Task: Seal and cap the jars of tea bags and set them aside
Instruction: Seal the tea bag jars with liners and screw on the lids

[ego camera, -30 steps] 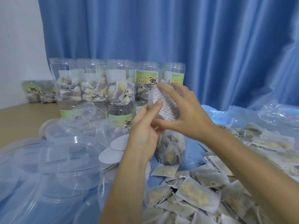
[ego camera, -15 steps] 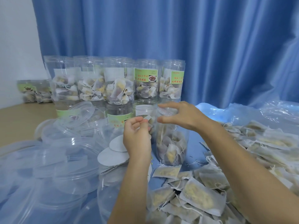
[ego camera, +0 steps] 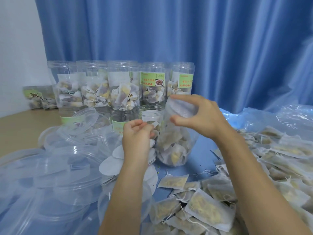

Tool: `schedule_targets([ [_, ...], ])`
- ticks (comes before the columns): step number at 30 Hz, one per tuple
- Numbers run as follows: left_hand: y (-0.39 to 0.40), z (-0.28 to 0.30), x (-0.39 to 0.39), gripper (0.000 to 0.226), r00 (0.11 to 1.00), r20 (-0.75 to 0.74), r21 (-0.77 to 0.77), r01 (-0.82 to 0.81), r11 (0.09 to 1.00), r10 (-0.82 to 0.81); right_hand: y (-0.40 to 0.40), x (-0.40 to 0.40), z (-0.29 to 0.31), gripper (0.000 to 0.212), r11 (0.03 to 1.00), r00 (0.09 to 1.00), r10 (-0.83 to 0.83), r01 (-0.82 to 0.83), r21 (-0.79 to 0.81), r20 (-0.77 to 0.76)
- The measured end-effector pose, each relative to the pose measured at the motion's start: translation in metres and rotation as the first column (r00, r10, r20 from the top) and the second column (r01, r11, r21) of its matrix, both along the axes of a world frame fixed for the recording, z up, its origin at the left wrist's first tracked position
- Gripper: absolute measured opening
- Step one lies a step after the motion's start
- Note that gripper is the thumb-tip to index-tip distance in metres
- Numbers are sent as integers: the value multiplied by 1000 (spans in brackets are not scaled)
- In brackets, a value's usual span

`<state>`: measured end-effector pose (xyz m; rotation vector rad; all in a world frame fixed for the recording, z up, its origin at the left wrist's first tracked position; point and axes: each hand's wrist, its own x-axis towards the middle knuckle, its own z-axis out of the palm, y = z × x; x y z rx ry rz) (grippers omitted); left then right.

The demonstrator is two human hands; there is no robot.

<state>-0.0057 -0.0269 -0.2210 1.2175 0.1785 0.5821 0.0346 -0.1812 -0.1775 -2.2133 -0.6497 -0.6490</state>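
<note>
- Jars of tea bags stand in rows at the back against the blue curtain, their mouths uncapped; a few more lie far left by the wall, too blurred to tell if they are closed.
- Clear lids are heaped at the near left, unused, with a stack of white seal discs just beside them.
- Her or his left hand is curled loosely in front of the working jar's left side, thumb and forefinger pressed together; whether they pinch a scrap of backing I cannot tell.
- The working jar, full of tea bags, stands on the blue sheet between the two hands, tilted a little toward the left.
- The right hand now sits over that jar's mouth, fingers arched and spread, holding a seal disc down on the rim; a second ago the disc was held up in the air between both hands, so the sealing step looks nearly done and capping comes next.
- Loose tea bags are piled across the right, running out of view at the edge.
- Hard to make out: the jar's rim under the palm, so I cannot say whether the disc sits flat all round.
</note>
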Motion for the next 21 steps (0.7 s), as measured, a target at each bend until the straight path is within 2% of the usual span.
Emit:
schedule_targets([
  [3,8,4,-1,36,999,-32,48,0,999,2,-9,-10,12,52,966,997,72,-80,247,43],
  [6,9,7,-5,72,992,-85,45,94,995,-90,-8,-16,17,48,833,974,211,-225,505,86],
  [7,8,9,-8,75,987,-84,12,136,991,-134,-5,-18,18,50,782,963,256,-259,566,87],
  [9,9,14,-12,56,967,-2,-75,254,964,-254,3,-22,18,55,718,944,319,-296,629,80],
  [12,16,17,-17,35,952,110,-145,300,943,-286,12,-24,16,54,707,907,419,-357,611,45],
  [16,37,11,-19,22,963,125,-209,260,943,-238,-5,-15,16,51,824,872,476,-398,403,-113],
  [18,46,6,-20,15,971,98,-209,235,949,-219,-16,-11,14,59,858,856,479,-410,308,-194],
  [21,51,-2,-18,14,977,85,-210,210,955,-196,-17,-6,7,82,869,810,470,-357,341,-350],
])
